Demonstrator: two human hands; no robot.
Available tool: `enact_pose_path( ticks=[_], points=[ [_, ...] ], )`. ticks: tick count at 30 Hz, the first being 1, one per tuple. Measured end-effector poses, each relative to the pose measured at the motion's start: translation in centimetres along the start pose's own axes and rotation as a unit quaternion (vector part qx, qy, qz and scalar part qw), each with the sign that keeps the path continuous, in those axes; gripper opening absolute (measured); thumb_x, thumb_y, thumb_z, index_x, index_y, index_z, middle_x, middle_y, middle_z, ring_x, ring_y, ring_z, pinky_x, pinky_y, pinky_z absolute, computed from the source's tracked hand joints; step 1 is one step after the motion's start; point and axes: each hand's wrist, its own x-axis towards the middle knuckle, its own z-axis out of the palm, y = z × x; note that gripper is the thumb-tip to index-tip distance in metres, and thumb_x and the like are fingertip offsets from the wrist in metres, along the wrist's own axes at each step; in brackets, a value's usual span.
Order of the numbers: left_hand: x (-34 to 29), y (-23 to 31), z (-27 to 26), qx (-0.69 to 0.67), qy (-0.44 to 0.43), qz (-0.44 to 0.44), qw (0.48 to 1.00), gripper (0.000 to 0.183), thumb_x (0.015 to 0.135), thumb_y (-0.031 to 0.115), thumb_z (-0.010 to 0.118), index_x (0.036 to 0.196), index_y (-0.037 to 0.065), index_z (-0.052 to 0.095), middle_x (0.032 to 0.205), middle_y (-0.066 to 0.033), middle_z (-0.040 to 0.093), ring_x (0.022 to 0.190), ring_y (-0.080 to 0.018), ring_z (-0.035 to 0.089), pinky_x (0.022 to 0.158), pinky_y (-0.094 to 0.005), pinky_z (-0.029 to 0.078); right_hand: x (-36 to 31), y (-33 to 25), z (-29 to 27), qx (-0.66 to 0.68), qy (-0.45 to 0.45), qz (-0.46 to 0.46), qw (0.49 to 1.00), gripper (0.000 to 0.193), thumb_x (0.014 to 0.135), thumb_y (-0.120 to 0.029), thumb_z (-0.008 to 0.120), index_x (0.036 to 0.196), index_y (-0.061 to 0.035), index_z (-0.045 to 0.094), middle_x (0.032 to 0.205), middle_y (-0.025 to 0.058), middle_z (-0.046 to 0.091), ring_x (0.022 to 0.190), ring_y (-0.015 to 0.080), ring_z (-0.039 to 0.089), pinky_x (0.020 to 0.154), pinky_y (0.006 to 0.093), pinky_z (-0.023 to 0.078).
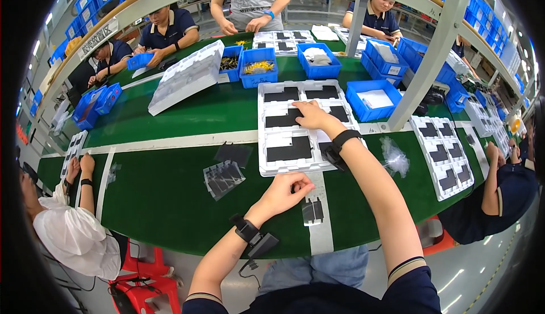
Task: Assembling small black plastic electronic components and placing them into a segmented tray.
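In the head view, a white moulded tray (295, 126) is being worked on where it lies on the green belt table (170, 189), straight ahead of the person. Flat black rectangular parts are seated in most of its pockets. The right hand (311, 115) is being stretched out over the middle of the tray, palm down, with the fingertips being pressed onto a black part (285, 119) in the middle row; the fingers are laid flat on it and not closed around anything. The left hand (284, 192) is being held loosely curled just below the near edge of the tray, and whether something small is being pinched in it cannot be told. A small dark piece (313, 210) is lying on the white strip just beside that hand, and clear bags of black parts (223, 178) are lying to the left of the tray.

As a judgement, a part is being seated in its pocket. This would be done well if the part were being squared to the pocket walls first and then pressed evenly with flat fingers, so that no corner is left riding on the rim. The tray could be steadied at its near edge by the left hand.

Further trays, blue bins (258, 67) and other people's hands are being seen around the table.
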Motion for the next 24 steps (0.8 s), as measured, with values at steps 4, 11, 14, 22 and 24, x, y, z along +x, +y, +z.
enact_pose_path(
  ticks=[4, 11, 14, 22, 24],
  points=[
    [0.2, -0.1, 0.2, -0.028, -0.015, -0.001, 0.999, 0.014, 0.079, 0.012, 0.064, 0.077, -0.001, 0.061, 0.058, -0.0013, 0.054, 0.052, -0.0055, 0.044, 0.049, -0.0212, 0.037, 0.8, -0.1, 0.0, -0.051, -0.049, 0.071, 0.995, 0.052, 0.075, -0.018, 0.052, 0.126, -0.0116, 0.044, 0.131, 0.0128, 0.042, 0.119, 0.0371, 0.035, 0.096, 0.0538, 0.033],
    [0.3, 0.0, -0.4, -0.064, 0.048, -0.033, 0.996, 0.007, 0.077, 0.008, 0.066, 0.075, 0.002, 0.061, 0.061, 0.0028, 0.053, 0.054, -0.0014, 0.042, 0.049, -0.0179, 0.033, -0.3, 0.4, -3.0, 0.053, 0.051, -0.036, 0.997, 0.026, 0.069, -0.016, 0.066, 0.091, -0.0013, 0.062, 0.085, 0.0182, 0.063, 0.083, 0.0319, 0.061, 0.077, 0.0377, 0.048],
    [0.4, 0.3, -0.8, -0.017, 0.162, 0.088, 0.983, 0.006, 0.075, 0.005, 0.066, 0.076, 0.001, 0.061, 0.066, -0.0009, 0.057, 0.057, -0.0050, 0.047, 0.053, -0.0194, 0.037, -3.3, -2.1, -5.7, 0.009, 0.127, -0.023, 0.992, 0.022, 0.071, -0.015, 0.066, 0.086, 0.0000, 0.062, 0.081, 0.0177, 0.063, 0.080, 0.0321, 0.062, 0.075, 0.0367, 0.049],
    [1.4, 2.8, -1.5, 0.202, 0.305, 0.203, 0.908, 0.023, 0.067, 0.004, 0.069, 0.089, 0.005, 0.061, 0.084, -0.0091, 0.059, 0.082, -0.0251, 0.056, 0.077, -0.0328, 0.042, -15.4, -6.1, -4.6, 0.230, 0.068, -0.081, 0.968, 0.021, 0.071, -0.010, 0.068, 0.088, 0.0009, 0.062, 0.077, 0.0152, 0.064, 0.068, 0.0263, 0.063, 0.061, 0.0321, 0.049],
    [2.0, 2.5, -1.6, 0.223, 0.261, 0.194, 0.919, 0.029, 0.067, 0.006, 0.069, 0.095, 0.007, 0.060, 0.086, -0.0081, 0.060, 0.086, -0.0249, 0.056, 0.081, -0.0339, 0.040, -15.5, -5.8, -3.3, 0.233, 0.056, -0.104, 0.965, 0.020, 0.071, -0.009, 0.068, 0.088, 0.0012, 0.062, 0.076, 0.0151, 0.064, 0.066, 0.0262, 0.063, 0.060, 0.0312, 0.049]
  ],
)
